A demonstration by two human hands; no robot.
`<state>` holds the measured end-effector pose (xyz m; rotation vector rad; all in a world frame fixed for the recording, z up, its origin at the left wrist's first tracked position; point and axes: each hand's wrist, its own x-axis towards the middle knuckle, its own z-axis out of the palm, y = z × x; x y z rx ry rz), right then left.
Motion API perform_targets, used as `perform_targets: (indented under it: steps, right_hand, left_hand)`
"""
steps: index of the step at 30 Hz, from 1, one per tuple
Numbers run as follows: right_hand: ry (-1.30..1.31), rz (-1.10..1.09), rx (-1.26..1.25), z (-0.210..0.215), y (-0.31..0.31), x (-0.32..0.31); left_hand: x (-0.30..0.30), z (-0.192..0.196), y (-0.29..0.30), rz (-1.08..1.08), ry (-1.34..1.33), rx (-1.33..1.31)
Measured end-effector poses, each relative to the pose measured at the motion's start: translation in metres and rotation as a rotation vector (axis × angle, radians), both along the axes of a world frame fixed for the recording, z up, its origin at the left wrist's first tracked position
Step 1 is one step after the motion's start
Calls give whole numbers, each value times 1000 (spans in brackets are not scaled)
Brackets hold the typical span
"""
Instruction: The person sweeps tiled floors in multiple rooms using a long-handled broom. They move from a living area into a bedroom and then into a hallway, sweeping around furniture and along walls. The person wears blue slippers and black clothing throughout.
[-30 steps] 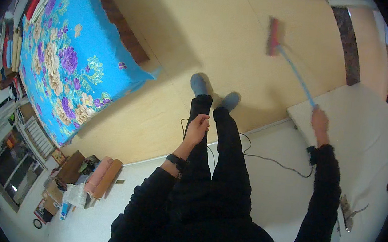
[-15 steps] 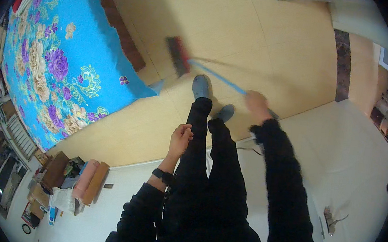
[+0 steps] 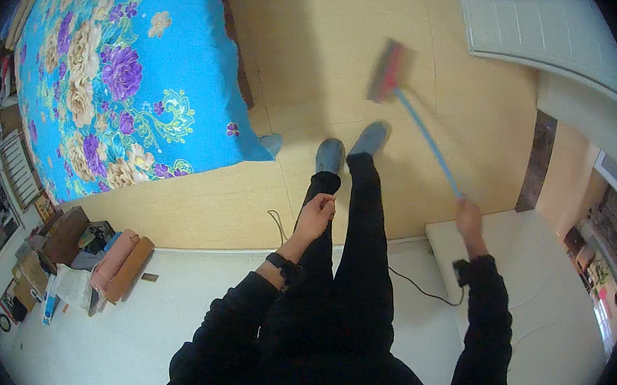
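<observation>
My right hand [image 3: 470, 218] is closed round the upper end of a broom's light blue handle. The broom [image 3: 428, 139] slants up and left from it to a red head with dark bristles, slightly blurred, at the floor ahead of my feet. In front of my left thigh my left hand [image 3: 316, 216] hangs with curled fingers, and nothing shows in it. Below the broom head are my grey shoes [image 3: 330, 156], side by side on the tan floor [image 3: 288, 175]. Neither hand touches the bed.
To the left stands a bed with a blue flowered cover [image 3: 186, 67], its corner hanging near my left foot. A dark cable [image 3: 426, 290] crosses the floor behind me. At the right lies a pale low block [image 3: 526, 268]; rolls and boxes [image 3: 116, 266] are stacked lower left.
The broom has swung to the right, and my right hand has moved right with it. My right foot has stepped forward. The bed now appears farther right in view. My left hand remains curled.
</observation>
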<state>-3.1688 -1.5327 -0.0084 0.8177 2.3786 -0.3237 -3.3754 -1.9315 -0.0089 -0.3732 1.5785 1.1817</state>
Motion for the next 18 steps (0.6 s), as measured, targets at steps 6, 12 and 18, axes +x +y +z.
perform_targets:
  steps: [6,12,18]
  right_hand:
    - [51,318,-302,-86,-143,-250]
    - [275,422,-144,-132,-49,-313]
    - [-128,-179,-8,-102,176,-176]
  left_hand:
    - [-39,14,7,113,79,-39]
    - [-74,11,19,226,54,-129]
    - [-88,4,95,114,46,-120]
